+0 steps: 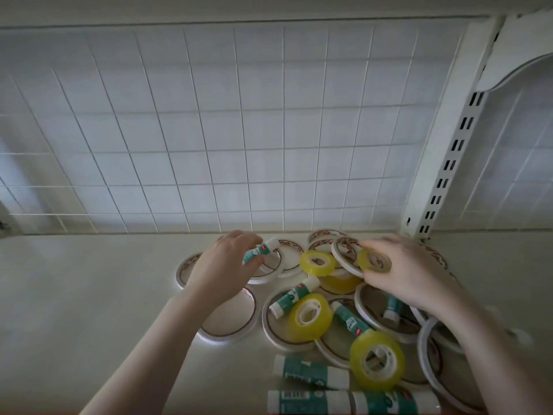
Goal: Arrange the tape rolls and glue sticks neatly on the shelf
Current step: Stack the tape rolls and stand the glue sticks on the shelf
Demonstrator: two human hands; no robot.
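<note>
A jumble of tape rolls and glue sticks lies on the pale shelf (89, 295). My left hand (223, 265) grips a small teal-and-white glue stick (261, 250) above thin white tape rings (270, 266). My right hand (410, 271) pinches a small yellow tape roll (374, 260) together with a thin white ring (344, 259). Yellow rolls lie at the centre (317, 262), lower (310, 316) and near the front (376, 361). Glue sticks lie among them (294, 296), (350, 320), and larger ones at the front (311, 371), (353, 402).
A white wire grid (209, 130) backs the shelf. A slotted white upright (452, 151) stands at the right, with a bracket above. More wide white tape rings (227, 319) lie flat under the pile. The shelf's left half holds nothing.
</note>
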